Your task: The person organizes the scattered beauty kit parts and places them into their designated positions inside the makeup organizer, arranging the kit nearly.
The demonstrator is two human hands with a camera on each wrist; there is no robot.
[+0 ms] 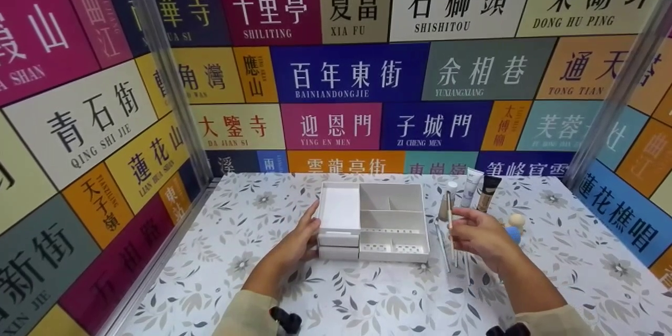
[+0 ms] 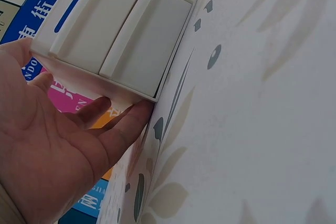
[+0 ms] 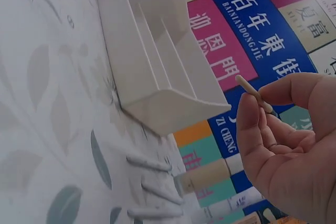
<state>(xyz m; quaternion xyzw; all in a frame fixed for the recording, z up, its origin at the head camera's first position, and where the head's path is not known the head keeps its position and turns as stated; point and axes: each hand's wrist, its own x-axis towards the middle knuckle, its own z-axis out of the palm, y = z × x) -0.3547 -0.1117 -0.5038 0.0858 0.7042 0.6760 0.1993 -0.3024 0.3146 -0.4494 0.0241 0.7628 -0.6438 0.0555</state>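
Observation:
A white desktop organizer (image 1: 394, 257) stands on the table, with two drawers (image 2: 149, 40) on its left part and open compartments on its right. My left hand (image 1: 304, 239) rests against the organizer's left side, fingers extended and touching the wall and its lower edge. My right hand (image 1: 485, 239) is raised just right of the organizer. Between thumb and fingers it pinches a slim makeup brush (image 3: 254, 93), whose beige handle end shows in the right wrist view. Several thin silvery sticks (image 3: 149, 162) lie on the table below that hand.
Behind my right hand stand a beige bottle with a white cap (image 1: 452, 187), a white tube (image 1: 471, 187) and a black tube (image 1: 489, 192). A cream sponge (image 1: 517, 220) and a blue sponge (image 1: 513, 233) lie to the right. Sign-patterned walls (image 1: 336, 73) enclose the table.

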